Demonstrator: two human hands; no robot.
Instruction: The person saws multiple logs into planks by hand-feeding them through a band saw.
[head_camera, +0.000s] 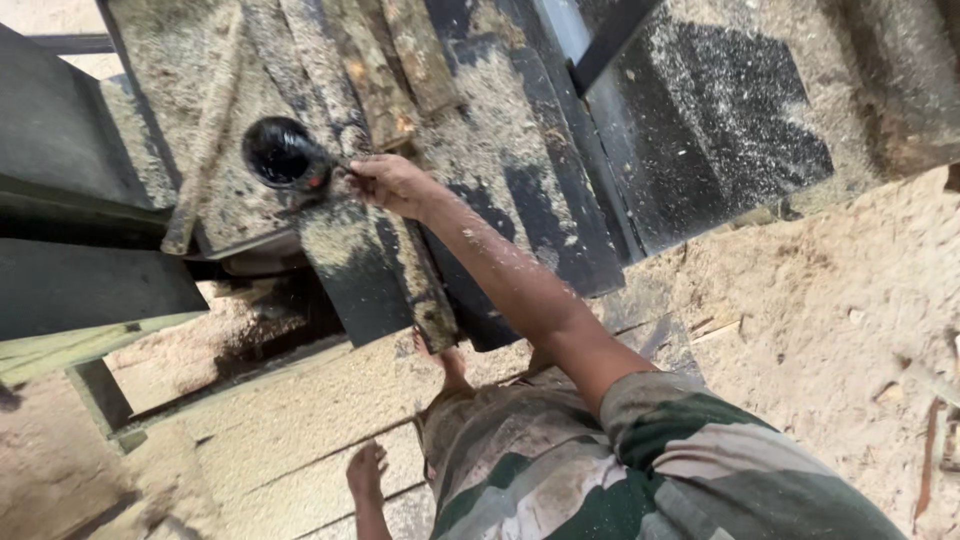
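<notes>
Over a sawdust-caked machine bed (480, 110), right hand (390, 183) has fingers pinched round a black ladle (283, 155); left hand (366, 472) hangs open above the dusty floor (820, 300).

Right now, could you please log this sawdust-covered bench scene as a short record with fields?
Setting: dark bench dusted with sawdust, sandy ground beside it
Left hand: low, open, holding nothing
Right hand: stretched out, gripping the handle of a black cup
Cup: on the bench, mouth facing the camera, inside dark
Nearby: rough wood strips lying along the bench
</notes>
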